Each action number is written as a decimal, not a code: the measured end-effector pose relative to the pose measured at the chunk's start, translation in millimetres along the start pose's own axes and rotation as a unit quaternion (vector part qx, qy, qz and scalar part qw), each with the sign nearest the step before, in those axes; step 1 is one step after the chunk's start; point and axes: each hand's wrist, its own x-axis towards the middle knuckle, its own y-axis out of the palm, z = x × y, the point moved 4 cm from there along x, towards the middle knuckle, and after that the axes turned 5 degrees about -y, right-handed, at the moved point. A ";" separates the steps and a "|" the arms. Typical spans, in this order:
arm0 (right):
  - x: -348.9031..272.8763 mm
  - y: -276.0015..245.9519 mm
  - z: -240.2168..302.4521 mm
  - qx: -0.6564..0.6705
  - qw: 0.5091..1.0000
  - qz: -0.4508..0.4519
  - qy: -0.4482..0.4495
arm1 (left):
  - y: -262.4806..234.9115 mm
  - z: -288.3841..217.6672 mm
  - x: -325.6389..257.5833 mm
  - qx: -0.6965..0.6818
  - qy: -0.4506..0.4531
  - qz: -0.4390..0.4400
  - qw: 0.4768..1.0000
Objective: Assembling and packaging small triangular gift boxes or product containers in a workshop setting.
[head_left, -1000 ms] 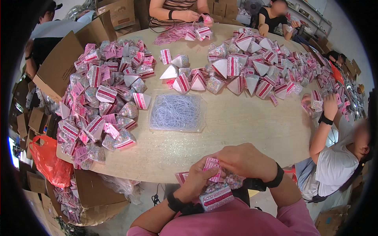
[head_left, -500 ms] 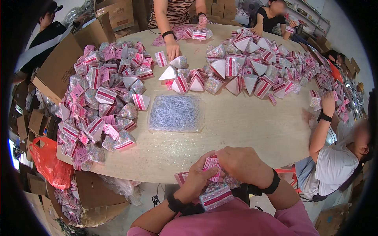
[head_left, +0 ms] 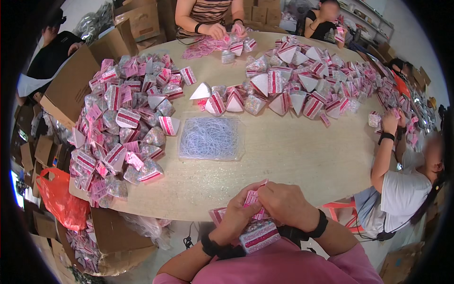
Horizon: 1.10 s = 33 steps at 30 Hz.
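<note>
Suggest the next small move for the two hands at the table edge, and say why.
Probably finish closing the pink packet: the left hand and right hand both pinch it, with another pink-striped packet below in the lap.

I count one clear bag of white strings (head_left: 210,138), one red plastic bag (head_left: 59,199), four other people around the table (head_left: 293,156), and pink-striped packets (head_left: 127,118) beyond counting (well over a hundred).
</note>
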 end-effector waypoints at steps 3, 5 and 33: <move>-4.2 5.3 3.2 0.007 0.999 -0.040 -0.002 | 0.5 -1.5 -2.4 0.087 0.000 -0.024 0.996; -6.5 6.0 4.0 0.017 0.999 -0.042 -0.004 | -1.9 -0.3 -3.7 0.142 -0.020 -0.037 0.989; 12.2 -16.3 18.2 0.544 0.811 0.214 -0.018 | 5.1 -41.9 -61.0 0.312 0.097 0.187 0.926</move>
